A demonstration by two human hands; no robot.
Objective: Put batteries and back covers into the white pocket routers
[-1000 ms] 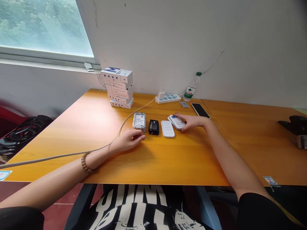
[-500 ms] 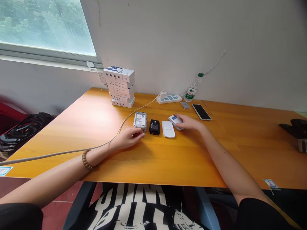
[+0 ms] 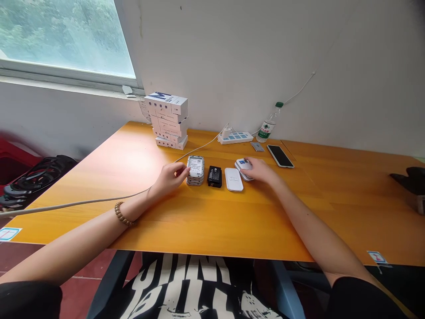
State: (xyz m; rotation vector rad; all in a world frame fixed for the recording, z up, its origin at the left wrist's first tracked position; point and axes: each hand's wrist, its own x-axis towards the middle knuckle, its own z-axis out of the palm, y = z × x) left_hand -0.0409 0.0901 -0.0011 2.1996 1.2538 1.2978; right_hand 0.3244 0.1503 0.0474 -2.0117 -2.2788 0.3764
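My left hand (image 3: pixel 171 176) has its fingers curled together, with thumb and fingertips against the left edge of a stack of white open-backed electronic devices (image 3: pixel 195 169) with printed labels inside. The far side of that grip is hidden. Over a small stack of white rounded devices (image 3: pixel 243 164) lies my right hand (image 3: pixel 259 170), its fingers closed round the right side. Between the hands rest a stack of black 3000 mAh batteries (image 3: pixel 215 177) and a flat white cover (image 3: pixel 234 179) with small print.
White boxes (image 3: pixel 168 119) are piled at the back left. Along the wall stand a power strip (image 3: pixel 235 138) and a water bottle (image 3: pixel 268 126). A small grey packet (image 3: pixel 257 146) and a phone (image 3: pixel 280 156) lie nearby. A white cable (image 3: pixel 109 200) runs under my left forearm.
My left hand has moved up and left, from the front of the open-backed stack to its left edge, uncovering its front. My right hand stays on the white devices, its fingers slightly shifted.
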